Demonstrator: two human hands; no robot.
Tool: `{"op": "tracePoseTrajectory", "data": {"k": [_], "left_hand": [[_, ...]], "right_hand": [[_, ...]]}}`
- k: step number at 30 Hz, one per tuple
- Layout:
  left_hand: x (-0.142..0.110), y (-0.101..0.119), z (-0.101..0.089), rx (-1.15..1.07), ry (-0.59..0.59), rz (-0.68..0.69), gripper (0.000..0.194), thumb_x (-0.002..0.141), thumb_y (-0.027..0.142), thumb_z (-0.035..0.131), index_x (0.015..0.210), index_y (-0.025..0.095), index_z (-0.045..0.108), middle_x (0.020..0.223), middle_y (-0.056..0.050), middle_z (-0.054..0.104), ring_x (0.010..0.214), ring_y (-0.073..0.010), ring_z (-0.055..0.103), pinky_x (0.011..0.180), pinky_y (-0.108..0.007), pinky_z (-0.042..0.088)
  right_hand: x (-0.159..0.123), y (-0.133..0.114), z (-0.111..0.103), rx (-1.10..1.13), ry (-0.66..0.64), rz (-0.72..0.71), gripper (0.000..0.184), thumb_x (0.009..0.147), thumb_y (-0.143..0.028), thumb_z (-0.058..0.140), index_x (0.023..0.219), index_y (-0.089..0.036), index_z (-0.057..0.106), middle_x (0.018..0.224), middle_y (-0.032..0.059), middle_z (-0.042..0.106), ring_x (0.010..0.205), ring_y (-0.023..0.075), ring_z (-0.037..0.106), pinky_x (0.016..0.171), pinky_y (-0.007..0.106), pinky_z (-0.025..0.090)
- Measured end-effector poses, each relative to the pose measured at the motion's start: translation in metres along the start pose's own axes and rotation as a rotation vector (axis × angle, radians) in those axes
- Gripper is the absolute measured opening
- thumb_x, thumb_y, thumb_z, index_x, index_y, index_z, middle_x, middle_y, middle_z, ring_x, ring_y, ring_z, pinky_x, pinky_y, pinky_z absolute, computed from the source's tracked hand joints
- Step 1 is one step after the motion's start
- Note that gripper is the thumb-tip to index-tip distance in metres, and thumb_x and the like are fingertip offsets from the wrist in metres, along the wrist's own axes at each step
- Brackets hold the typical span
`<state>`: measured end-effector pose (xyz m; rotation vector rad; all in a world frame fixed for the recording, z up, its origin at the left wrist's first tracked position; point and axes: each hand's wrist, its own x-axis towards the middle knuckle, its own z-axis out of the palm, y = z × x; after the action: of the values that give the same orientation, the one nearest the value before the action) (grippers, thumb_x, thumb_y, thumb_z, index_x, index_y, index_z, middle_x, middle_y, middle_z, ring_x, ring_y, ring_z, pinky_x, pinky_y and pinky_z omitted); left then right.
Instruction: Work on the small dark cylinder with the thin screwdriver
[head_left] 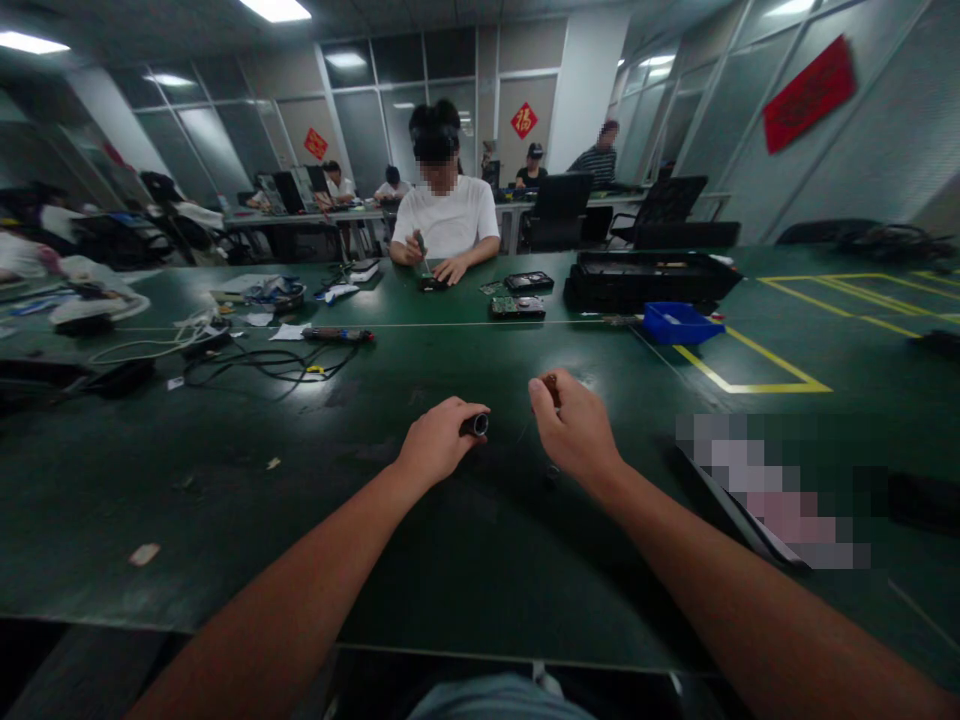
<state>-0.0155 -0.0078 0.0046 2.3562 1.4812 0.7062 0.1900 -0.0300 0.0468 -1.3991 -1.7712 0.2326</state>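
Note:
My left hand (439, 440) is closed around a short black tube (475, 425), whose round, light-rimmed end faces me and to the right. To its right, my right hand (576, 425) is raised over the table with its fingers curled together. A small brownish piece (551, 385) shows at those fingers, too dark to name. A faint thin line hangs near the fingertips. Below the right hand, a small dark round part (552, 476) lies on the green table (480, 560). The two hands are apart.
Across the table a person (446, 215) works on a small dark device with a tool. Opened hard drives (517, 306), a black housing (649, 283) and a blue bin (681, 324) stand ahead right. Cables (277, 365) and a dark cylindrical tool (337, 335) lie left.

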Motion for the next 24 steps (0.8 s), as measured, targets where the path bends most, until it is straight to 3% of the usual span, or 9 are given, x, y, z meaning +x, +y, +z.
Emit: {"op": "tracePoseTrajectory", "data": {"k": [6,9,13,15,19,24], "left_hand": [[0.000,-0.001,0.001,0.001,-0.009,-0.007,0.039,0.083,0.029,0.073,0.121,0.032,0.069,0.113,-0.003,0.068,0.102,-0.0239,0.065,0.089,-0.037,0.051],[-0.001,-0.001,0.000,-0.008,-0.003,-0.004,0.039,0.083,0.030,0.073,0.121,0.032,0.068,0.113,-0.004,0.068,0.102,-0.0242,0.065,0.089,-0.038,0.051],[-0.002,-0.001,-0.001,-0.013,-0.003,0.002,0.038,0.083,0.030,0.073,0.121,0.032,0.068,0.112,-0.003,0.068,0.101,-0.0242,0.065,0.087,-0.038,0.051],[-0.003,0.000,-0.002,-0.014,-0.002,0.003,0.038,0.083,0.030,0.073,0.121,0.032,0.068,0.112,-0.003,0.068,0.100,-0.0240,0.065,0.087,-0.038,0.051],[-0.003,0.000,-0.002,-0.017,-0.006,-0.001,0.038,0.083,0.030,0.072,0.121,0.033,0.068,0.112,-0.003,0.067,0.100,-0.0237,0.065,0.087,-0.038,0.051],[-0.003,-0.001,-0.002,-0.015,-0.009,-0.003,0.038,0.083,0.030,0.073,0.120,0.032,0.068,0.111,-0.003,0.067,0.100,-0.0238,0.065,0.087,-0.039,0.051]], "right_hand": [[0.006,0.006,-0.005,-0.175,-0.113,-0.055,0.018,0.090,-0.021,0.046,0.100,-0.021,0.060,0.080,0.0070,0.068,0.067,0.0213,0.060,0.060,0.033,0.038],[0.008,0.015,-0.009,-0.423,-0.238,-0.015,0.010,0.085,-0.025,0.057,0.082,-0.023,0.066,0.069,0.0076,0.067,0.057,0.0206,0.057,0.053,0.032,0.035],[0.010,0.031,-0.018,-0.627,-0.474,0.056,0.016,0.076,-0.024,0.070,0.061,-0.022,0.067,0.062,0.0102,0.067,0.050,0.0203,0.058,0.048,0.032,0.037],[0.011,0.038,-0.023,-0.689,-0.519,0.079,0.017,0.073,-0.024,0.074,0.057,-0.022,0.066,0.063,0.0119,0.067,0.050,0.0223,0.060,0.047,0.032,0.038],[0.012,0.046,-0.026,-0.696,-0.598,0.041,0.028,0.060,-0.039,0.086,0.054,-0.022,0.065,0.056,0.0082,0.063,0.050,0.0227,0.060,0.044,0.031,0.039],[0.013,0.046,-0.021,-0.624,-0.705,0.010,0.019,0.058,-0.029,0.086,0.057,-0.021,0.068,0.055,0.0044,0.063,0.047,0.0183,0.058,0.044,0.028,0.037]]}}
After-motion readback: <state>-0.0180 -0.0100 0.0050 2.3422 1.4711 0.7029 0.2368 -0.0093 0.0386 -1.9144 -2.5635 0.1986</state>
